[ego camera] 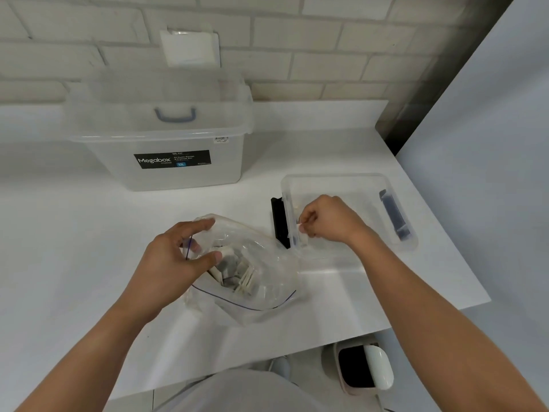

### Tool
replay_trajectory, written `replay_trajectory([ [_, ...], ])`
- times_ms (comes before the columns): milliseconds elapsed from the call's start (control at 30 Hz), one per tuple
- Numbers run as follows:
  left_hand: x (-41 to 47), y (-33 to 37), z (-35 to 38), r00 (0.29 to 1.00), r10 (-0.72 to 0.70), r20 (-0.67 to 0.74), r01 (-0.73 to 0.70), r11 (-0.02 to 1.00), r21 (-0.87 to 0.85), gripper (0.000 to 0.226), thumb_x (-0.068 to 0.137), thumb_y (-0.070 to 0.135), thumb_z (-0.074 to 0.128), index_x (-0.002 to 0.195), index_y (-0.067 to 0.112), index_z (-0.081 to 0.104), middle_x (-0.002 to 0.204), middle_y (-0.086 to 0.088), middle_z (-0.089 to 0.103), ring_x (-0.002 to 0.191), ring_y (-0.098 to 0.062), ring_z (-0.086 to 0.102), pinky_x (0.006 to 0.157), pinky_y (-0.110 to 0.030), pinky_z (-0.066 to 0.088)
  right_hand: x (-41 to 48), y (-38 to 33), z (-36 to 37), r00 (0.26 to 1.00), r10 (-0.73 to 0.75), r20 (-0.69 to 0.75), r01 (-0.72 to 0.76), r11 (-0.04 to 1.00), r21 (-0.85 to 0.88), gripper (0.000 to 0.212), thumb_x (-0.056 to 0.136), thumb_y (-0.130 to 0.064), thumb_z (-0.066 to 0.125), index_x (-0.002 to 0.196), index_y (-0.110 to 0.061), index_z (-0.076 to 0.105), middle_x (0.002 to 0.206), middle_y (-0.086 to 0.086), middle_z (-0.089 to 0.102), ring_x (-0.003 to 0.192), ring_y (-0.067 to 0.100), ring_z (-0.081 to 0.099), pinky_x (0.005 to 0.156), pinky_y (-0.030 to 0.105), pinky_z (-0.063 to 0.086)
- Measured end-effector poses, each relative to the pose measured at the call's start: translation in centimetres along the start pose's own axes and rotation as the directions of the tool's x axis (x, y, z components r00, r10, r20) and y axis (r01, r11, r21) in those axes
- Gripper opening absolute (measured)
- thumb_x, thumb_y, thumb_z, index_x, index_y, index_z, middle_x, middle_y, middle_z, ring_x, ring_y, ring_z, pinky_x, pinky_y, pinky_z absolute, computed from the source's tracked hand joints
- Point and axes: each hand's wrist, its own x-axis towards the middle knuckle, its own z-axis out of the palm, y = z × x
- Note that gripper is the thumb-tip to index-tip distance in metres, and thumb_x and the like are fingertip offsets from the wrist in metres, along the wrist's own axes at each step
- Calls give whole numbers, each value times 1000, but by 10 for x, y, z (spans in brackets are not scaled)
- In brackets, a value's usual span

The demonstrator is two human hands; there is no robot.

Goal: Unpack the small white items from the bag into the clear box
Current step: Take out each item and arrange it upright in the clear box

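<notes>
Fingers (307,217) of the right hand (329,220) pinch one white item (299,226) at the near-left rim of the box (335,176). Left hand (175,257) grips the bag (267,292) by its mouth, holding it open on the worktop (74,233); more items (240,278) sit inside. Suggest: carry it fully past the rim, release low so it can't bounce out. Keep the bag mouth wide and steady for the next reach.
</notes>
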Motion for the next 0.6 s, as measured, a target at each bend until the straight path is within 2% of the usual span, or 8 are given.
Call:
replay_trajectory([
  [133, 0, 0, 0, 1000, -21, -14, 21, 1000, 9, 48, 79, 26, 85, 121, 42, 68, 101, 31, 63, 93, 0, 58, 80, -19, 44, 3, -2, -8, 983, -39, -180, 15, 991, -136, 8, 92, -17, 72, 97, -15, 78, 94, 0, 75, 100, 23, 66, 89, 37, 57],
  [200, -1, 2, -1, 999, -44, -19, 44, 999, 11, 47, 79, 27, 85, 120, 42, 69, 94, 19, 65, 93, 0, 58, 78, -17, 42, 0, 2, -16, 976, -51, -213, 16, 987, -160, 9, 93, -17, 70, 97, -16, 78, 95, 0, 75, 100, 23, 65, 89, 37, 56],
  [300, -2, 4, -1, 997, -66, -26, 66, 998, 17, 47, 79, 27, 85, 120, 43, 69, 92, 13, 63, 91, 0, 57, 77, -18, 42, -9, 5, -27, 967, -67, -246, 38, 992, -123, 9, 91, -15, 71, 94, -17, 79, 87, -4, 75, 94, 21, 67, 86, 37, 57],
  [367, -2, 5, -1, 997, -70, -29, 71, 997, 21, 46, 79, 27, 85, 120, 42, 69, 91, 11, 63, 88, 1, 56, 76, -18, 42, -16, 3, -28, 979, -64, -195, 53, 997, -63, 6, 89, -16, 74, 93, -18, 79, 79, -7, 74, 84, 14, 70, 80, 31, 59],
  [500, -2, 9, 2, 997, -75, -18, 75, 997, 21, 46, 80, 27, 85, 120, 42, 69, 91, 13, 63, 86, 0, 56, 73, -19, 42, -16, -7, -11, 998, -58, 29, 60, 996, -62, 4, 87, -14, 76, 90, -17, 77, 72, -9, 72, 68, 7, 72, 60, 15, 52],
  [600, -2, 12, 4, 998, -62, -9, 62, 998, 15, 45, 80, 26, 84, 119, 43, 69, 89, 22, 64, 87, 0, 56, 73, -18, 43, -1, -6, -1, 999, -40, -5, 39, 995, -94, 8, 87, -8, 73, 91, -15, 76, 76, -7, 69, 68, 12, 71, 56, 16, 46],
])
